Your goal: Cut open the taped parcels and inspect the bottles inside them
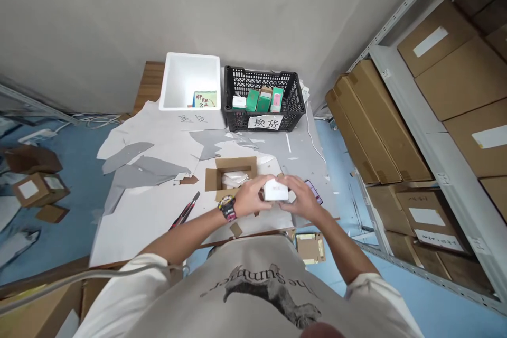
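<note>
White box (276, 190) is pinched between both hands — the fingers (259, 186) of the left hand (246, 196) curl around its left end, and those of the right hand (303, 199) close on its right end, neither set spread wide. Both hands appear to have firm hold, though they hide its lower edges, so whether it touches anything below cannot be told. It looks light and stiff, probably smooth card that could slide a little and dent at the corners if squeezed; its short ends seem the best place to hold it. Its long axis runs roughly across the view, with a small pink mark on the upward face.

A wristwatch (227, 207) sits on the left wrist. Just left of the hands is an open cardboard carton (232, 165) with white packing inside; a phone (313, 191) lies just beside the right hand, and black-and-red pens (184, 211) lie out to the left. White and grey paper (146, 211) covers the table. Farther off stand a white foam box (189, 82) and a black plastic crate (263, 100) of green boxes. Metal shelves (412, 116) of brown cartons line the right.
</note>
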`<state>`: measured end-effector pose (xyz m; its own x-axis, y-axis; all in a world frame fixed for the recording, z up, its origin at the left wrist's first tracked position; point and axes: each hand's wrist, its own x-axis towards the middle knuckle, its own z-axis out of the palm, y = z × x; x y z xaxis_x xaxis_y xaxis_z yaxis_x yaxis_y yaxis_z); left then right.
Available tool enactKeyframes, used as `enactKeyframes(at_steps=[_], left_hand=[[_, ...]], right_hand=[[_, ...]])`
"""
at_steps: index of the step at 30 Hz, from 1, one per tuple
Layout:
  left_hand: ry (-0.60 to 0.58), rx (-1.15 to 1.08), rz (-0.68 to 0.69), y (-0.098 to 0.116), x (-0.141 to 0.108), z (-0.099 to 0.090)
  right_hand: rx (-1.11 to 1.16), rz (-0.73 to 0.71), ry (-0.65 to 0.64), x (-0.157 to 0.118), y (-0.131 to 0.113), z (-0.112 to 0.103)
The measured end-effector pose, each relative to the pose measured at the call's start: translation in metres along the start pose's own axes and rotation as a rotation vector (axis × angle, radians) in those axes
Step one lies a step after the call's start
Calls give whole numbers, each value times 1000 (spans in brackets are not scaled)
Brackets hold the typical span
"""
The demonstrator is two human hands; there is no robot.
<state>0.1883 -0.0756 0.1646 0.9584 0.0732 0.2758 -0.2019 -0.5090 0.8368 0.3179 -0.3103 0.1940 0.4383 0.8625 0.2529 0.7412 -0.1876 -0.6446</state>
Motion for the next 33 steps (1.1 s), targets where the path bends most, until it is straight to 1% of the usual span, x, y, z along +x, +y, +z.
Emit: enactKeyframes(at_steps=[1,3,5,7,9,10,11,12,13,14,16,18,20,23,25,26,28,29,31,33], left_hand=[[24,17,62,1,34,-13],[72,69,151,-5,113,-38],[111,119,205,-21,198,-58],[133,141,194,-47,281,-67],[170,146,159,-80,352,-66],[175,154,146,-98,380,-61],[171,167,134,-116,404,-55],[158,180,120,-135,422,-46],[133,191,100,-153,434,-37],[100,200,72,-171,443,-26],[22,200,-1,-203,448,-4],[-50,175,-77,-233,445,17],[-96,137,-133,-258,441,34],[-121,53,-173,-286,441,51],[-125,3,-171,-292,444,55],[-128,-4,-168,-290,444,56],[-128,28,-179,-277,436,53],[-124,53,-184,-266,427,49],[-106,86,-159,-238,395,36],[-73,63,-81,-207,345,14]], right_hand=[[-36,-55,35,28,10,-21],[-100,-108,68,91,37,-64],[-147,-115,90,159,72,-101],[-172,-79,115,222,115,-127],[-185,-43,148,273,162,-140],[-184,-26,159,292,187,-141],[-177,-7,166,306,211,-138],[-166,17,169,316,235,-132],[-153,44,167,321,257,-125],[-139,77,158,322,278,-115],[-111,153,124,317,312,-93],[-98,237,84,307,334,-71],[-117,307,58,298,345,-52],[-176,356,62,287,342,-34],[-200,375,88,280,328,-30],[-200,383,106,275,318,-29],[-177,381,156,264,291,-28],[-155,364,189,257,272,-27],[-96,291,262,240,224,-25],[-26,176,313,219,159,-26]])
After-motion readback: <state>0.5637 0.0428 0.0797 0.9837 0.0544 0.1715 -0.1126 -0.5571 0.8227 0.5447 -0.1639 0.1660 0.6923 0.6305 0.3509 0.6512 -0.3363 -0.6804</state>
